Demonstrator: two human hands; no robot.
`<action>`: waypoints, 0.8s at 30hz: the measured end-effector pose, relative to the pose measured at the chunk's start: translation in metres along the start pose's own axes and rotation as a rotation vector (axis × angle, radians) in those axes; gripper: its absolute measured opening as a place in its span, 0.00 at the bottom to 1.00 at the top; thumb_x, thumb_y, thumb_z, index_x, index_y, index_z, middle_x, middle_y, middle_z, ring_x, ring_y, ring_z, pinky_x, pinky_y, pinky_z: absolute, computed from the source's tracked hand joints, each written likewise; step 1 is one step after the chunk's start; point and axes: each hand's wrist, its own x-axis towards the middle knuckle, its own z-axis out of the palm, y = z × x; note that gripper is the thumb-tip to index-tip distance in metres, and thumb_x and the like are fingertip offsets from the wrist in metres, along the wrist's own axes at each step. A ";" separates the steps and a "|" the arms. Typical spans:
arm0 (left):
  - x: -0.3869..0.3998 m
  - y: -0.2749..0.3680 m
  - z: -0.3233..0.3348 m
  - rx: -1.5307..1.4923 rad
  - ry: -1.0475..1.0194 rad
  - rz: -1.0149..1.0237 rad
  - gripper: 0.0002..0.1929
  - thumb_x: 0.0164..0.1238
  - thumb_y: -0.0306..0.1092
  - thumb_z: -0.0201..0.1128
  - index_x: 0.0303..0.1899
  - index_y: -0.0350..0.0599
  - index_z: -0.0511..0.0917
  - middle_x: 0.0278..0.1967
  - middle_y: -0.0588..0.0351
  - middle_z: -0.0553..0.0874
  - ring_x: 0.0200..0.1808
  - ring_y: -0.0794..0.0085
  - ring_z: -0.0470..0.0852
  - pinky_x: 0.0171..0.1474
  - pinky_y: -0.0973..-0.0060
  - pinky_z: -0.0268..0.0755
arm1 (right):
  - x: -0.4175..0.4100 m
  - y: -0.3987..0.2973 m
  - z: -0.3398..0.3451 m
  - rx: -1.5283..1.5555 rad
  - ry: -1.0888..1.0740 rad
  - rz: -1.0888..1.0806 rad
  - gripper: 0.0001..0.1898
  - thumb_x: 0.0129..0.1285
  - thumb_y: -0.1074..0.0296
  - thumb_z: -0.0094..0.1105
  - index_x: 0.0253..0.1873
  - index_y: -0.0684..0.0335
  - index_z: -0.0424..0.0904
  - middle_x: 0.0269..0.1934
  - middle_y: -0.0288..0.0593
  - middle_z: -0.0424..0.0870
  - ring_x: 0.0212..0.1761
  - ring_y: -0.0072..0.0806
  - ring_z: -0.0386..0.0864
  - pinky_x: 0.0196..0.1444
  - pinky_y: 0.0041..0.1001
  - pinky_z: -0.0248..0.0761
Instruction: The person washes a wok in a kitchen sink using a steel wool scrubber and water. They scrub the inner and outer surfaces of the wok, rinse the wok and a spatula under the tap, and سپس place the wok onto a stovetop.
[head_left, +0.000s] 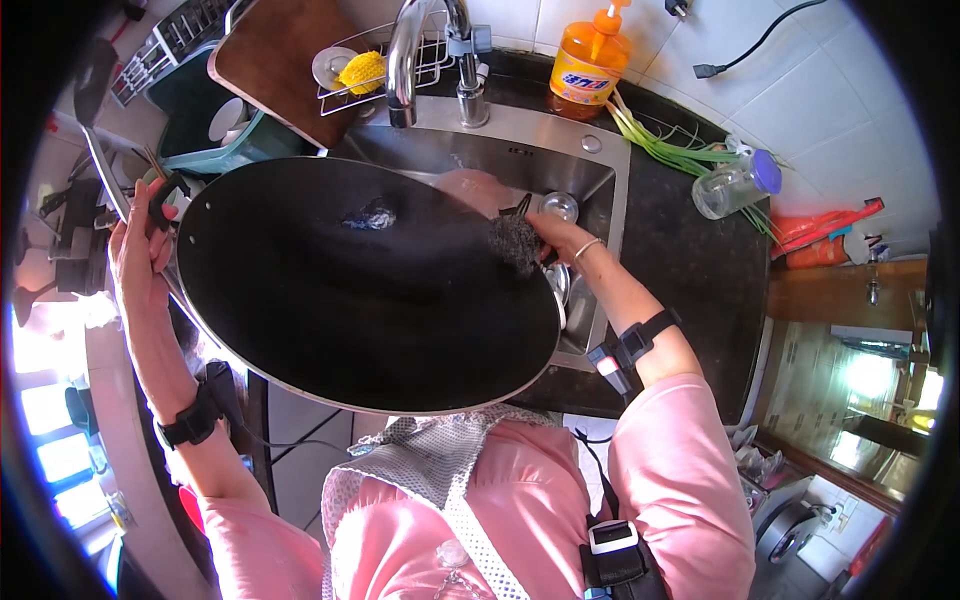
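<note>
A large black wok (360, 300) is held up, tilted, over the front left of the steel sink (619, 247), with its dark inside facing me. My left hand (142, 247) grips it at its left rim, around a black side handle (163, 201). A long-handled turner (99, 142) passes by the same hand; whether the fingers touch it I cannot tell. In my right hand (559, 236) is a grey steel-wool scourer (515, 241), at the wok's right rim. A shiny wet patch (375, 216) shows on the wok's inside. Much of the basin is hidden behind the wok.
Behind the sink stand a chrome tap (405, 67) and an orange soap bottle (589, 64). Spring onions (660, 146) and a lidded jar (735, 186) lie on the right counter (686, 285). A cutting board (281, 60) and a green tub (225, 154) are at back left.
</note>
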 end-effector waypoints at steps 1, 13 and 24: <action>0.001 -0.005 0.000 -0.005 0.003 -0.005 0.18 0.68 0.45 0.62 0.46 0.36 0.82 0.19 0.61 0.79 0.13 0.91 0.58 0.14 0.90 0.45 | 0.005 0.009 -0.001 -0.006 0.003 0.003 0.20 0.67 0.51 0.42 0.44 0.63 0.75 0.36 0.44 0.76 0.27 0.33 0.71 0.28 0.34 0.64; -0.049 -0.122 -0.069 0.127 0.138 -0.160 0.15 0.71 0.43 0.60 0.51 0.45 0.81 0.22 0.61 0.83 0.10 0.91 0.60 0.13 0.89 0.45 | 0.008 -0.029 -0.027 -0.194 0.352 -0.487 0.27 0.66 0.52 0.49 0.39 0.81 0.76 0.31 0.50 0.81 0.38 0.29 0.76 0.42 0.34 0.69; -0.063 -0.199 -0.061 0.071 0.122 -0.169 0.19 0.70 0.47 0.60 0.55 0.48 0.79 0.29 0.57 0.87 0.09 0.93 0.61 0.11 0.90 0.46 | 0.004 -0.056 -0.027 -0.212 0.505 -0.563 0.25 0.65 0.53 0.49 0.43 0.78 0.76 0.34 0.59 0.81 0.41 0.38 0.80 0.46 0.36 0.69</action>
